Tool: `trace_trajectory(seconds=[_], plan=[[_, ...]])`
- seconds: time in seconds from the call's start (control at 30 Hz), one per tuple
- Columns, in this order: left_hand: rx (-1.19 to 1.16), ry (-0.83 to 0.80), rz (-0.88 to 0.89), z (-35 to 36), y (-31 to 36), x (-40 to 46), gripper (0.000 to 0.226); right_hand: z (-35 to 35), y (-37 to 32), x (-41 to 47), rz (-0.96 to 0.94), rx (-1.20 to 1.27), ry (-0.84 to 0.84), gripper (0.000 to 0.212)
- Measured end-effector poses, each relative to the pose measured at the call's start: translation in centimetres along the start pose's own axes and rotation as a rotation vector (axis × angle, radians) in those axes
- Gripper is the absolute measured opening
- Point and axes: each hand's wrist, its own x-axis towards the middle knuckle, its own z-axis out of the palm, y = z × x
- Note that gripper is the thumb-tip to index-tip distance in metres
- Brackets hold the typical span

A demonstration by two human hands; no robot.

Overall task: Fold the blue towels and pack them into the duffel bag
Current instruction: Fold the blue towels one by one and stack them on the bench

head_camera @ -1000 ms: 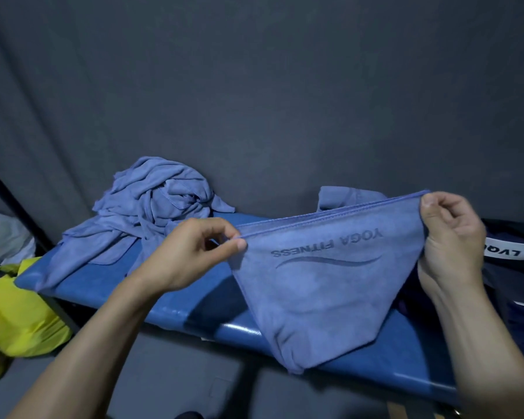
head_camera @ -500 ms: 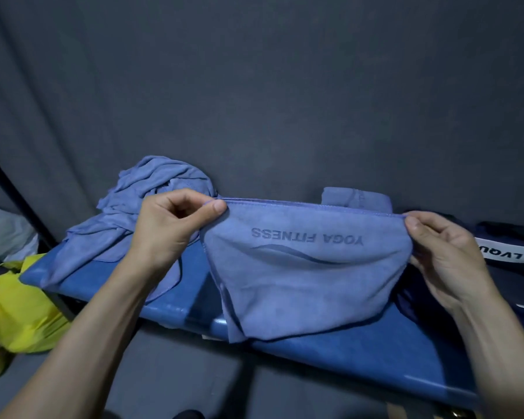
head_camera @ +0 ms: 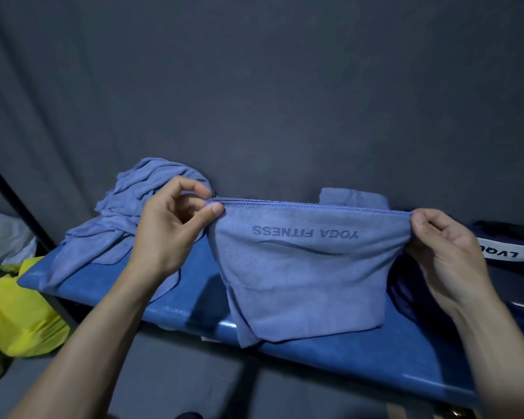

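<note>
A soft, matte blue towel with a stitched hem and embossed upside-down lettering hangs folded over the glossy blue bench. The left hand at nine o'clock and the right hand at three o'clock pinch its top corners taut, thumbs toward the camera.

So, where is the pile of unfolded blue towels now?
In the head view the pile of unfolded towels lies on the left end of the blue bench, just behind the left hand.

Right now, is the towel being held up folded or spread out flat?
Folded. The towel hangs doubled from its top edge, pinched by the left hand and right hand.
</note>
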Motion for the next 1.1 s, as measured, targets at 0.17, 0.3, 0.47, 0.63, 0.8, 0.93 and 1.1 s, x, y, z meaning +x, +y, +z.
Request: trace_trajectory(seconds=[0.17,0.3,0.47,0.63,0.8,0.93,1.1], plan=[[0.323,0.011,0.16,0.1,-0.1,-0.4,0.022,-0.3,0.0,-0.1,-0.025,-0.013,0.002,0.006],[0.454,0.014,0.267,-0.1,-0.3,-0.1,0.025,-0.8,-0.1,-0.3,-0.012,-0.075,-0.024,0.018],[0.371,-0.036,0.158,0.1,0.3,-0.1,0.009,-0.6,-0.7,-0.9,0.011,-0.082,-0.023,0.013],[-0.335,-0.219,-0.22,0.6,2.1,-0.6,0.036,-0.9,-2.4,-1.4,0.164,0.043,-0.099,0.025],[-0.457,-0.319,-0.396,1.0,2.4,-1.0,0.029,-0.3,-1.7,-1.5,0.207,0.029,-0.073,0.011],[-0.286,-0.224,-0.409,1.4,0.2,-0.5,0.03,0.8,0.2,-1.7,0.179,-0.173,-0.038,0.015],[-0.09,-0.122,-0.269,2.2,-0.4,-0.1,0.029,0.9,0.4,-1.4,0.203,-0.073,0.013,0.017]])
